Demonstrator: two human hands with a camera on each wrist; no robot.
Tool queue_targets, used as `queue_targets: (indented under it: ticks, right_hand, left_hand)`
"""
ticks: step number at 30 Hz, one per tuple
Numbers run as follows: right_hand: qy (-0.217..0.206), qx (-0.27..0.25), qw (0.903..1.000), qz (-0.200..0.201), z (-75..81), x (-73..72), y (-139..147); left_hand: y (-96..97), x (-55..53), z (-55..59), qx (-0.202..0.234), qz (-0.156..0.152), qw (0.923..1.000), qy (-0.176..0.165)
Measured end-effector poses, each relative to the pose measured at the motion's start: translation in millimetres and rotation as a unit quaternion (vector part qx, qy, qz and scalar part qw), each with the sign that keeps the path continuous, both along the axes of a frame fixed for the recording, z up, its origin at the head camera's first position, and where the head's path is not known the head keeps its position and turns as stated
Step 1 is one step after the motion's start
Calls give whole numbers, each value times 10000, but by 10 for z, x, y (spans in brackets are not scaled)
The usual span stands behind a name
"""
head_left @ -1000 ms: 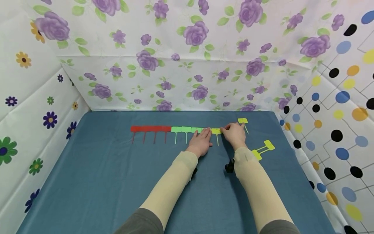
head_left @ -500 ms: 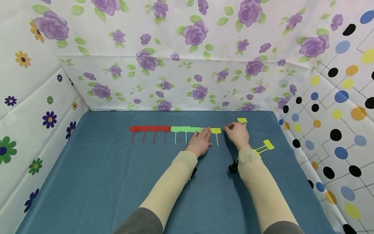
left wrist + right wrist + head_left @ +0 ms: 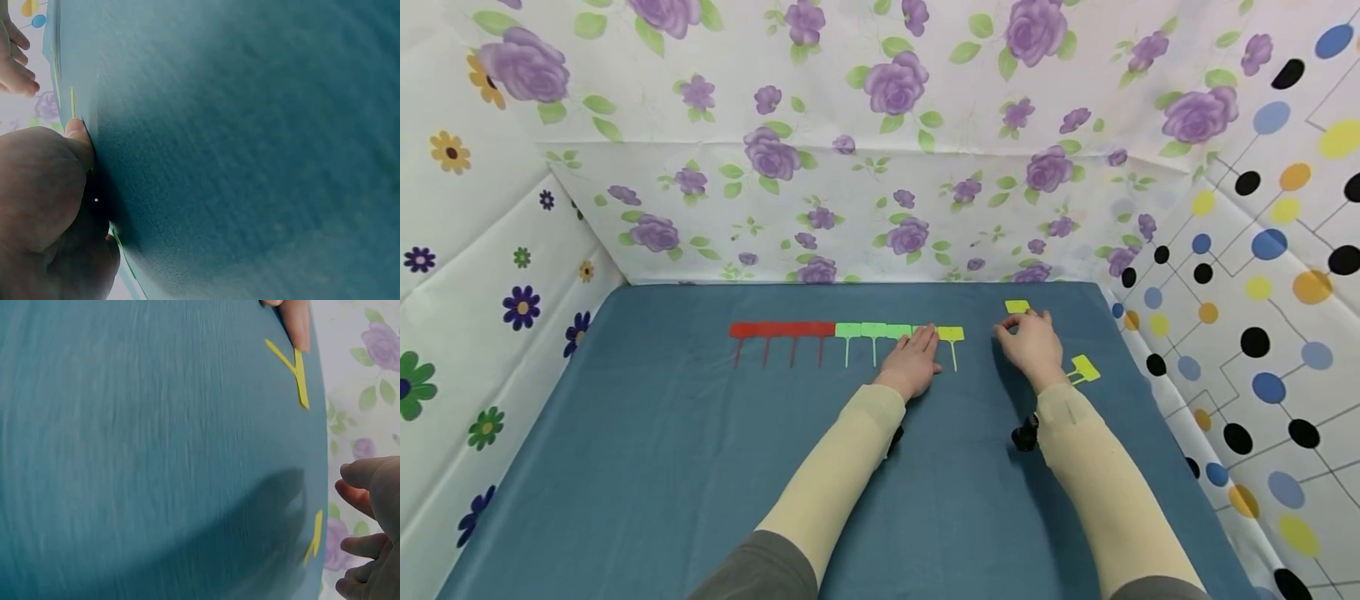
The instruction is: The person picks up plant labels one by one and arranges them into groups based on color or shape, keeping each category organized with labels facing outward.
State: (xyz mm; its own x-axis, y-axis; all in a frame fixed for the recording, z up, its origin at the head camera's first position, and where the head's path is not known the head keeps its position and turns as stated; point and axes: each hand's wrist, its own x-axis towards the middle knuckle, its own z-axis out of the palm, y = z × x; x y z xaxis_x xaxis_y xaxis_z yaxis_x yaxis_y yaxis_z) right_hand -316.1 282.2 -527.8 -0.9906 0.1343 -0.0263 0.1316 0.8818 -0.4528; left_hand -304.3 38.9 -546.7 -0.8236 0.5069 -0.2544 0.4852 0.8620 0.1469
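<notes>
A row of T-shaped plant labels lies on the blue cloth in the head view: several red labels (image 3: 782,329), then green labels (image 3: 874,330), then one yellow label (image 3: 951,333) at the right end. My left hand (image 3: 912,364) rests flat with straight fingers over the green end of the row, hiding part of it. In the right wrist view, a left fingertip meets the yellow label (image 3: 302,381). My right hand (image 3: 1032,343), fingers loosely bent and holding nothing, is above the cloth just in front of another yellow label (image 3: 1017,306), whose stem it hides.
More yellow labels (image 3: 1084,367) lie to the right, partly behind my right forearm. The blue cloth (image 3: 647,433) meets a flowered backdrop (image 3: 850,208) at the back, with a flower-patterned sheet (image 3: 467,333) on the left and a dotted one (image 3: 1247,375) on the right.
My right hand has moved off the row's yellow label and to the right, toward the yellow label at the back, leaving the row's one lying flat. My left hand has stayed put.
</notes>
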Motion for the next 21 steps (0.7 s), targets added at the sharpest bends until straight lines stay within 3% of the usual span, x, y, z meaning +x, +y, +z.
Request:
queue_targets:
  ticks: [7, 21]
  right_hand:
    - [-26, 143, 9997, 201, 50, 89, 264]
    - [-370, 201, 9991, 44, 110, 305, 879]
  left_hand:
    - [-4, -13, 6, -47, -16, 10000, -60]
    - [-15, -11, 22, 63, -28, 10000, -62]
